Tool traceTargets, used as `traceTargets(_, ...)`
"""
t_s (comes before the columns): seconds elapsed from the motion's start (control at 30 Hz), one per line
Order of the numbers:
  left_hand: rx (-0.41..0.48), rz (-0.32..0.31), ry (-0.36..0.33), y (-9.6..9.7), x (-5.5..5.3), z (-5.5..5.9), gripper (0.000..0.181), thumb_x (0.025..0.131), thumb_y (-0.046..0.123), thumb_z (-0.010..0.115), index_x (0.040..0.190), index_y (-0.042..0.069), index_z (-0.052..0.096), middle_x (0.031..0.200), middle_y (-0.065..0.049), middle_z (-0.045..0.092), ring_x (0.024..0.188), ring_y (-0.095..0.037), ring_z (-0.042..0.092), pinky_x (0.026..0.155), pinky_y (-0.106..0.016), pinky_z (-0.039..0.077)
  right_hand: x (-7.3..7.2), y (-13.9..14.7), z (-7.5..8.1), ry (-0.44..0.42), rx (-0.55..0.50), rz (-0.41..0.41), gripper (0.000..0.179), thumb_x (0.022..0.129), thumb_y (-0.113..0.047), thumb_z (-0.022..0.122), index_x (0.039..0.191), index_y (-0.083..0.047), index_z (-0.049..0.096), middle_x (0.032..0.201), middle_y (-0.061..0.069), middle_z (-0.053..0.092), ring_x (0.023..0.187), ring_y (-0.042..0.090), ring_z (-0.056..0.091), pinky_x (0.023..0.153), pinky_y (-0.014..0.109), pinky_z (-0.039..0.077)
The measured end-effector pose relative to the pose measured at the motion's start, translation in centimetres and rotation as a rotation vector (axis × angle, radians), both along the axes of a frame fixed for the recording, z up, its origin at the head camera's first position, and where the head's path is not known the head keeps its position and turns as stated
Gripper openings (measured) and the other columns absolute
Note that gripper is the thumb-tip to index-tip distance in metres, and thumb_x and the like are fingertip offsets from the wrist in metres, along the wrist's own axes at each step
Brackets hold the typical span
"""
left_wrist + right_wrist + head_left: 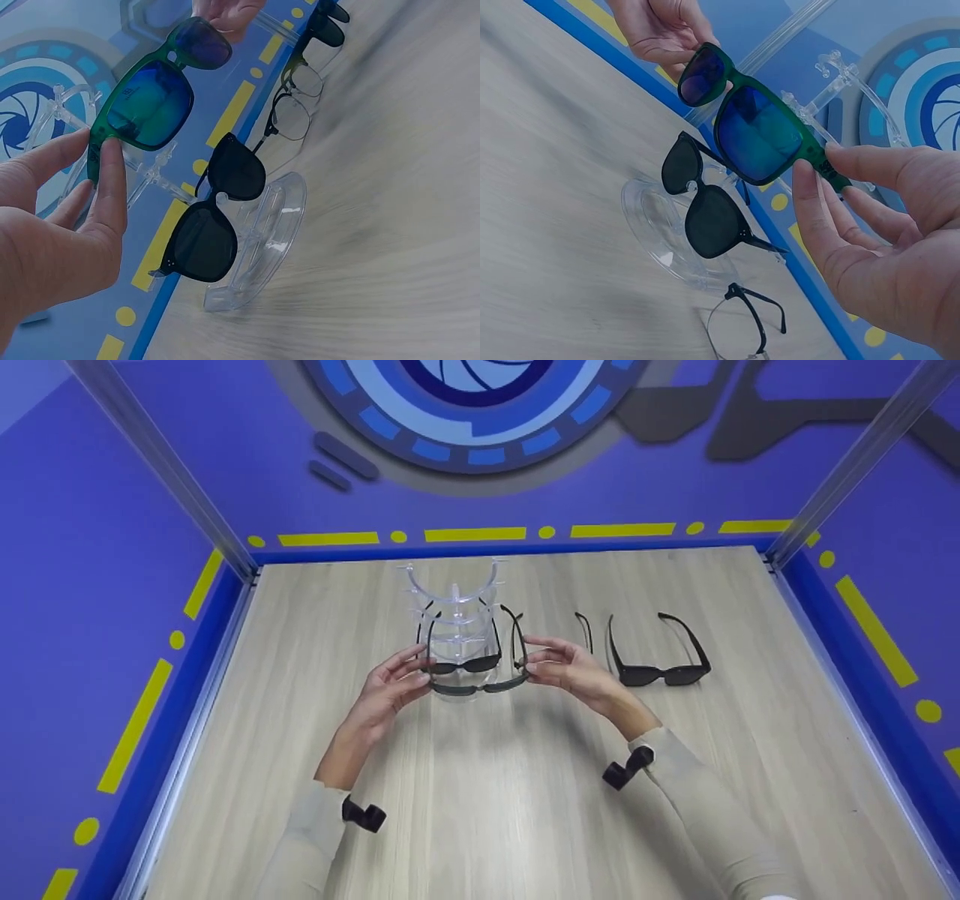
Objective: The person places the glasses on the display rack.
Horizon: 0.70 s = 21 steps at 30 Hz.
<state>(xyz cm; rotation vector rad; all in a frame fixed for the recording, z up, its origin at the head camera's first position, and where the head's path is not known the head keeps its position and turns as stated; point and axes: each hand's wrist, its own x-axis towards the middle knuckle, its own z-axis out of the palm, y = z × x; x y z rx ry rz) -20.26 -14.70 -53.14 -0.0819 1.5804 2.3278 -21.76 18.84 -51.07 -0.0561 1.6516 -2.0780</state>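
Green-framed sunglasses point(154, 105) with mirrored blue-green lenses are held in front of a clear display stand point(456, 619). My left hand point(386, 694) pinches one temple near its hinge. On the other side my right hand point(574, 669) pinches the other temple between thumb and fingers, as the right wrist view shows. Both temples point toward the stand. Below and behind the green pair, black sunglasses point(712, 217) sit on the lower part of the stand. The upper tiers of the stand point(832, 79) hold no glasses.
Right of the stand lie half-rim eyeglasses point(289, 116), mostly hidden by my right hand in the head view. Black sunglasses point(664, 675) lie farther right, temples unfolded. The stand's curved clear base point(649, 229) rests on the wooden table point(480, 810). Blue panels point(75, 585) enclose the back and sides.
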Motion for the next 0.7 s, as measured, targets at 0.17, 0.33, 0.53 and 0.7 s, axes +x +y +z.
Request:
traceTargets(0.17, 0.004, 0.023, -0.012, 0.0, -0.2, 0.1, 0.059, 0.092, -0.009, 0.067, 0.147, 0.003, 0.051, 0.121, -0.004, 0.071, 0.105, -0.016, 0.071, 0.090, -0.029, 0.061, -0.1, -0.1, 0.1, 0.010, 0.002, -0.001, 0.064, 0.093, 0.007, 0.066, 0.152, 0.002, 0.041, 0.111, 0.007, 0.068, 0.098, 0.014, 0.071, 0.097, 0.032, 0.059)
traceTargets(0.33, 0.004, 0.039, -0.013, 0.0, -0.4, 0.3, 0.057, 0.091, -0.010, 0.066, 0.145, 0.001, 0.052, 0.119, -0.004, 0.071, 0.107, -0.016, 0.071, 0.090, -0.029, 0.061, -0.3, -0.3, 0.1, 0.005, -0.010, 0.000, 0.065, 0.094, 0.007, 0.066, 0.153, 0.005, 0.038, 0.109, 0.005, 0.068, 0.097, 0.014, 0.071, 0.100, 0.034, 0.058)
traceTargets(0.53, 0.002, 0.046, -0.016, -0.1, -0.7, 0.1, 0.055, 0.092, -0.010, 0.066, 0.144, 0.000, 0.053, 0.130, -0.014, 0.068, 0.104, -0.014, 0.071, 0.086, -0.027, 0.061, -0.6, -0.6, -0.1, -0.006, -0.013, -0.015, 0.064, 0.094, 0.008, 0.065, 0.152, 0.005, 0.039, 0.114, 0.010, 0.067, 0.097, 0.014, 0.071, 0.102, 0.037, 0.057)
traceTargets(0.7, -0.013, 0.050, -0.005, -0.3, -1.1, 0.0, 0.052, 0.093, -0.010, 0.065, 0.143, 0.001, 0.055, 0.137, -0.018, 0.065, 0.105, -0.014, 0.072, 0.088, -0.029, 0.061, -0.9, -0.9, -0.3, -0.003, -0.019, -0.021, 0.062, 0.094, 0.008, 0.064, 0.152, 0.004, 0.040, 0.110, 0.007, 0.069, 0.096, 0.014, 0.072, 0.101, 0.035, 0.058)
